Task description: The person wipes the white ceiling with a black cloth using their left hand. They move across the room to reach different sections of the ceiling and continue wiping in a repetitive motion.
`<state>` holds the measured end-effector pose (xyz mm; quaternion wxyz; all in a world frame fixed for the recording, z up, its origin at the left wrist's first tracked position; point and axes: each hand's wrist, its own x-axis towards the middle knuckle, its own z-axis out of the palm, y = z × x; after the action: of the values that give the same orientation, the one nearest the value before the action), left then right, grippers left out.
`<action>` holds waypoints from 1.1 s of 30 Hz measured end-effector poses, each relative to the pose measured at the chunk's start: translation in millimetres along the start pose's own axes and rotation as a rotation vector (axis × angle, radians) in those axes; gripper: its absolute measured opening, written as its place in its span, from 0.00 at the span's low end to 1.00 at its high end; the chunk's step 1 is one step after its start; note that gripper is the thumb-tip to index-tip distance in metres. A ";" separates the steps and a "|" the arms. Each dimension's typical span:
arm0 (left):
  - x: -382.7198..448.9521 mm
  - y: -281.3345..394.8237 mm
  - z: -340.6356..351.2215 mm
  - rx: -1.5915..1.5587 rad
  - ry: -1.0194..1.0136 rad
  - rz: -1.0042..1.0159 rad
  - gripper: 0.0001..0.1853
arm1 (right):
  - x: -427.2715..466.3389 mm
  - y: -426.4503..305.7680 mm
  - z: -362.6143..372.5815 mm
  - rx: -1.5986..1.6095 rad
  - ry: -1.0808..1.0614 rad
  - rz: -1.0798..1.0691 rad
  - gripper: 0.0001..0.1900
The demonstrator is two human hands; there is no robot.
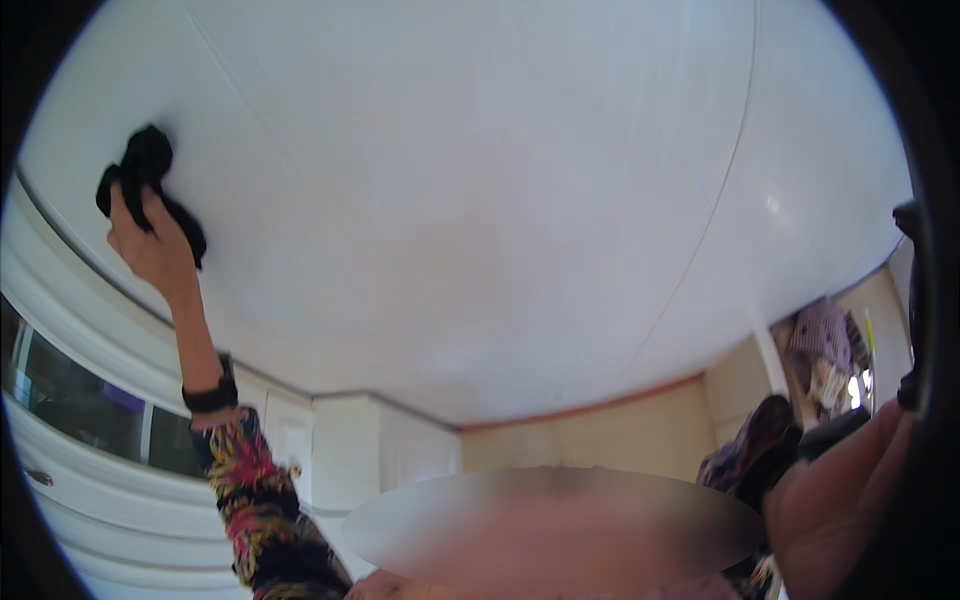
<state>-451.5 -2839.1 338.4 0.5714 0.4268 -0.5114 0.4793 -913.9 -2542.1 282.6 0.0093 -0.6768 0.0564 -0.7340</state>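
My left hand reaches up at the left of the view with a black cloth bunched in its fingers. The cloth lies against a smooth white ceiling with thin seams. A black band circles that wrist, below which a flowered sleeve begins. Very close to the lens, at the lower right, is my right hand. Its fingers run up to dark parts at the picture's rim; the grip there is hidden.
White ribbed panelling with a window runs down the left side. White cabinets meet the ceiling lower down, beside a beige wall with a reddish top edge. Patterned fabric and other items fill a nook at right. A blurred oval covers the bottom middle.
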 end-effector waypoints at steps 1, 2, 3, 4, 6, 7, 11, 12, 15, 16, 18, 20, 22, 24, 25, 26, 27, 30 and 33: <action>-0.8 0.1 -0.3 -0.018 0.011 0.011 0.23 | 0.2 -0.2 -4.8 -0.007 0.011 -0.015 0.12; -2.3 -1.3 -4.3 -0.019 0.002 -0.003 0.23 | -1.5 -2.9 -6.0 -0.010 0.018 -0.032 0.12; -0.2 -1.4 -1.0 -0.027 -0.017 -0.008 0.23 | -4.1 -5.7 -5.2 -0.012 0.030 -0.056 0.12; 5.9 -0.4 9.2 -0.033 0.018 0.011 0.22 | -3.8 -7.6 -7.4 -0.022 0.045 -0.057 0.12; 2.3 -4.8 1.5 -0.005 -0.008 -0.009 0.22 | -4.6 -10.5 -8.1 -0.032 0.070 -0.038 0.12; 0.8 -5.5 0.0 -0.020 -0.004 0.040 0.22 | -5.8 -12.8 -6.3 -0.029 0.077 -0.032 0.12; -1.1 -5.9 -2.8 0.013 -0.021 0.057 0.23 | 0.1 -19.7 0.0 -0.007 0.102 -0.031 0.12; -0.7 -6.0 -1.2 0.032 -0.016 0.029 0.24 | -1.8 -16.7 5.1 0.011 0.109 -0.039 0.12; -5.1 3.6 4.2 -0.005 0.051 -0.057 0.23 | -3.4 -8.0 13.3 0.076 0.144 0.008 0.12; -8.7 11.2 7.0 0.033 0.108 -0.088 0.23 | -6.1 -3.3 16.5 0.090 0.157 0.067 0.12; -26.3 31.3 7.5 0.041 0.145 -0.123 0.21 | -22.9 11.7 35.1 0.105 0.182 0.239 0.12; -54.8 57.8 -1.1 -0.107 0.102 -0.060 0.23 | -37.7 37.8 45.2 0.357 -0.016 0.456 0.10; -88.0 75.7 -11.5 -0.091 0.032 0.060 0.26 | -64.9 57.7 67.7 0.321 -0.118 0.639 0.08; -108.2 71.5 -20.2 -0.203 -0.190 -0.044 0.26 | -95.0 77.0 72.8 0.388 -0.249 1.066 0.09; -111.4 60.8 -20.9 -0.195 -0.227 -0.052 0.26 | -112.2 89.1 74.5 0.413 -0.317 1.179 0.10; -112.0 43.6 -19.7 -0.120 -0.143 -0.057 0.25 | -129.5 101.6 76.0 0.427 -0.362 1.286 0.10; -111.7 21.7 -18.6 -0.035 -0.090 -0.088 0.25 | -147.2 112.5 76.5 0.439 -0.404 1.392 0.10; -130.7 -32.3 -28.5 0.077 -0.019 -0.383 0.25 | -206.6 121.5 77.3 0.446 -0.379 1.563 0.09; -179.6 -73.3 -33.9 0.163 -0.022 -0.672 0.26 | -242.0 127.2 73.3 0.438 -0.352 1.768 0.10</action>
<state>-376.5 -2838.9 156.3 0.6561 0.6205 -0.3084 0.2990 -828.7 -2651.9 36.0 0.7017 -0.4726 0.4098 -0.3409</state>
